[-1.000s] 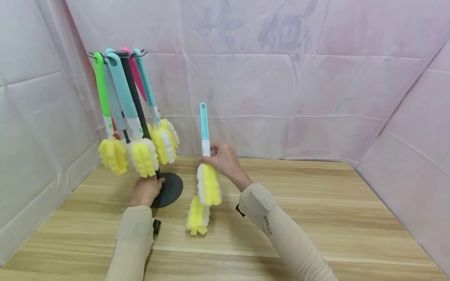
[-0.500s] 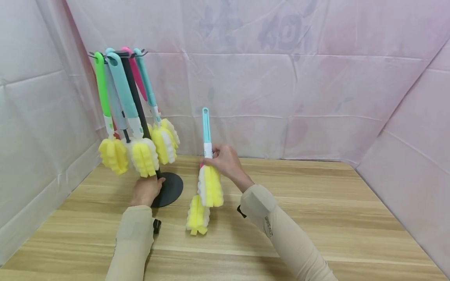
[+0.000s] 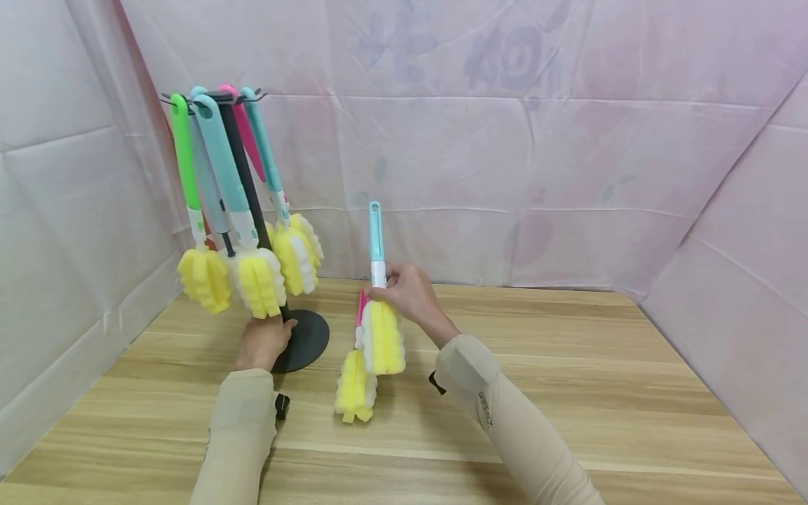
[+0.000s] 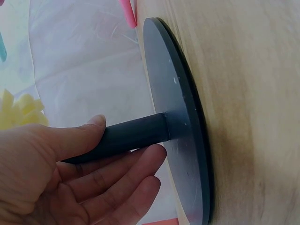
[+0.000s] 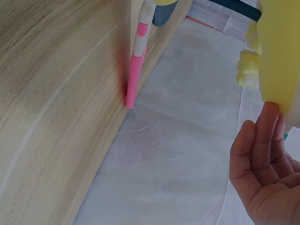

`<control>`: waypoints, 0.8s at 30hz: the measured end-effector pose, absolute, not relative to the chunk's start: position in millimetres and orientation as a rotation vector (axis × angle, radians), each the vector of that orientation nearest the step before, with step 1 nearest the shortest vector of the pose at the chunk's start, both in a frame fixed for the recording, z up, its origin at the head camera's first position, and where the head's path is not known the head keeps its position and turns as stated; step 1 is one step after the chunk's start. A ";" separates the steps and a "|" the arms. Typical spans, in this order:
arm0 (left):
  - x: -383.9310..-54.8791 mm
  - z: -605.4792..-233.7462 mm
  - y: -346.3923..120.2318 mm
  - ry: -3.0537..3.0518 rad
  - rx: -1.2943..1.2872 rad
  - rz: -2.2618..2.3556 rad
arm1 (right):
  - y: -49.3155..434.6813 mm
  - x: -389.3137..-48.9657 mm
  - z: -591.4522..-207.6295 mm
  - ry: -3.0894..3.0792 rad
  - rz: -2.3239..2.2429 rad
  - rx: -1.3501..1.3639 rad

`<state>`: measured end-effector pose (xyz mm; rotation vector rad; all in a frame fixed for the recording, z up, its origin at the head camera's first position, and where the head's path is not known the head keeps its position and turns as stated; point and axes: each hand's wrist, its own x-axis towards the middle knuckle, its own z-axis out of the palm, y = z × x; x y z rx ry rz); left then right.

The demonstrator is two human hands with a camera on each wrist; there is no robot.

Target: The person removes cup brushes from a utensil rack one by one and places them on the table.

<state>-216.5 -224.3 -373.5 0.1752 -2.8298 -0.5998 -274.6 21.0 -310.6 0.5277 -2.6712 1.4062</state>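
My left hand (image 3: 261, 344) grips the black post of a round-based stand (image 3: 309, 340) low down. In the left wrist view, the thumb lies along the post (image 4: 136, 133) with the fingers curled beneath. My right hand (image 3: 413, 298) pinches a sponge bottle brush (image 3: 385, 344) at its white neck. That brush is upright, its light blue handle up and its yellow-and-white sponge down. Behind it, a pink-handled sponge brush (image 3: 355, 389) lies on the table, partly covered. The right wrist view shows the held brush's sponge (image 5: 279, 56) above my fingers, and the pink handle (image 5: 135, 79) on the wood.
From the stand's top hooks hang several sponge brushes, among them a green one (image 3: 184, 154), a light blue one (image 3: 222, 161) and a pink one (image 3: 249, 140). The wooden table (image 3: 568, 365) meets a pale cloth backdrop (image 3: 568, 175) behind and at both sides.
My right hand has moved slightly right and down with the blue-handled brush, uncovering the pink handle of the lying brush. The left hand keeps its hold on the post.
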 end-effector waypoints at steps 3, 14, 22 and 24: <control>-216.6 -373.3 -224.2 -2.834 0.181 -0.608 | 21.9 -275.7 -312.3 -2.685 1.398 0.520; -216.6 -373.0 -224.0 -2.844 0.199 -0.625 | 25.0 -277.0 -318.0 -2.690 1.392 0.517; -217.1 -371.8 -224.2 -2.872 0.231 -0.649 | 26.2 -277.9 -321.3 -2.701 1.382 0.515; -217.4 -371.5 -224.2 -2.879 0.243 -0.659 | 26.6 -278.0 -321.9 -2.698 1.387 0.519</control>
